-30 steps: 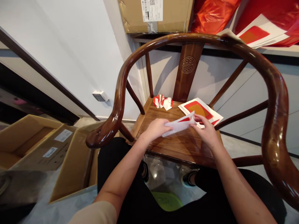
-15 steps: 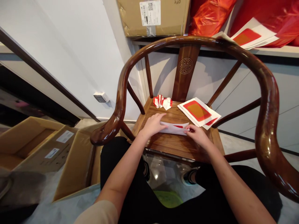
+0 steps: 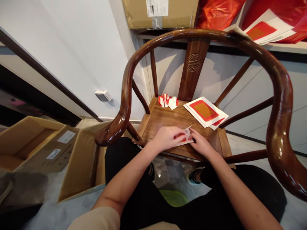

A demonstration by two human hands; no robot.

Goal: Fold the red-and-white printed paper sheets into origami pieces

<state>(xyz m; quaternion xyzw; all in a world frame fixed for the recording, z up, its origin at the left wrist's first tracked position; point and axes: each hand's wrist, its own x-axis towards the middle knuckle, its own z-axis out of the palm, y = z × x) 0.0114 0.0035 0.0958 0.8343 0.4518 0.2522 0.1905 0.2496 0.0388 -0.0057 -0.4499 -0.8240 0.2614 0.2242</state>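
A partly folded white sheet with a red patch (image 3: pixel 182 139) lies on the wooden chair seat (image 3: pixel 165 119). My left hand (image 3: pixel 167 138) lies over its left part, fingers closed on it and covering much of it. My right hand (image 3: pixel 199 142) pinches the sheet's right end between thumb and fingers. Behind them, a folded red-and-white paper piece (image 3: pixel 168 101) rests at the back left of the seat. A small stack of white sheets with red and orange print (image 3: pixel 203 111) lies at the back right.
The chair's curved armrest (image 3: pixel 124 92) surrounds the seat. Open cardboard boxes (image 3: pixel 76 166) stand on the floor at left. Behind the chair, a shelf holds a carton (image 3: pixel 160 14), red plastic bags (image 3: pixel 219 14) and more printed sheets (image 3: pixel 266 28). A green bowl-like object (image 3: pixel 174 198) is below.
My left hand has moved right along the sheet and now covers more of it. The sheet's right end now shows a raised corner. The view has shifted slightly.
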